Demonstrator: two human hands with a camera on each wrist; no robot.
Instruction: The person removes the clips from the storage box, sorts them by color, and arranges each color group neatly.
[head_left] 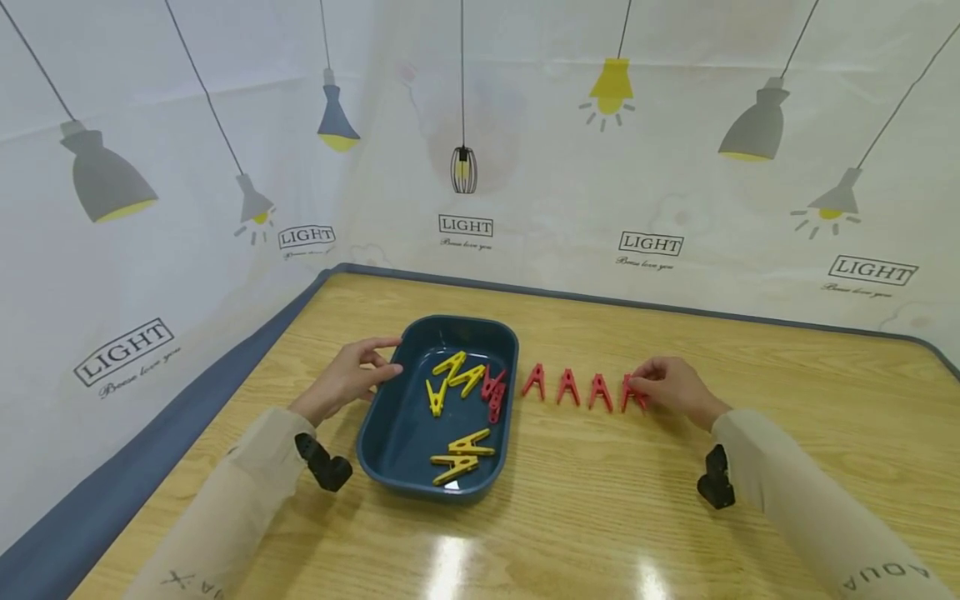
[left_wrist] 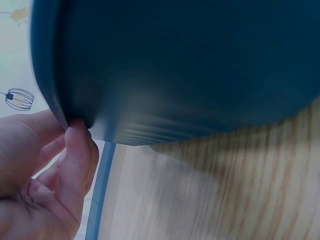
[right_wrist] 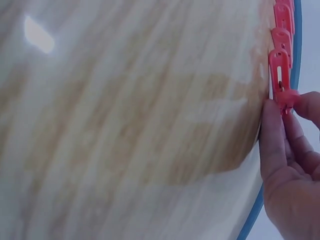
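Observation:
A dark blue tray (head_left: 401,429) stands on the wooden table, its left rim pinched between the thumb and fingers of my left hand (head_left: 345,379). Inside it lie yellow clothespins (head_left: 469,381), darker yellow clothespins (head_left: 471,442) near the front end, and red clothespins (head_left: 496,402) against the right wall. To the tray's right, red clothespins (head_left: 567,387) stand in a row. At the row's right end my right hand (head_left: 678,390) pinches a red clothespin (right_wrist: 280,72) between thumb and fingers. In the left wrist view, the tray's outer side hides what it contains.
The wooden table (head_left: 600,492) has a dark blue edge (head_left: 600,298) along the back. Behind it hangs a pale cloth (head_left: 540,167) printed with lamps. Small black devices (head_left: 716,479) are strapped at both wrists.

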